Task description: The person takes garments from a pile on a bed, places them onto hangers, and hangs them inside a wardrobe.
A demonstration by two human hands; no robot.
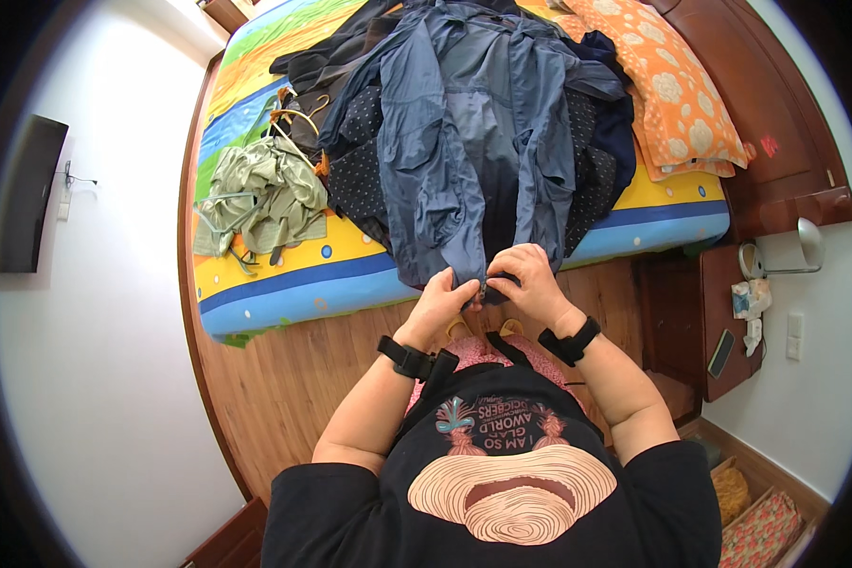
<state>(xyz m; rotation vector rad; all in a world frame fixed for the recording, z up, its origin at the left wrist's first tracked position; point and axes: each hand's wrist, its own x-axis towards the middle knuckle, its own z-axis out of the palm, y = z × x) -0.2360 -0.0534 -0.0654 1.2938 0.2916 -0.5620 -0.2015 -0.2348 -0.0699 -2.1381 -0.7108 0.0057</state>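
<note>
A blue jacket lies spread on the bed, its front open and its lower hem hanging over the near edge. My left hand grips the bottom corner of one front panel between thumb and fingers. Close beside it, my right hand pinches the jacket's edge at the zipper's lower end. The fingertips of both hands almost meet there; the small zipper parts are too fine to make out. Beneath the jacket lies a dark garment with small white dots.
The bed has a colourful striped sheet. Crumpled pale green clothing and several hangers lie at left, orange floral pillows at upper right. A nightstand at right holds a phone, tissues and a lamp.
</note>
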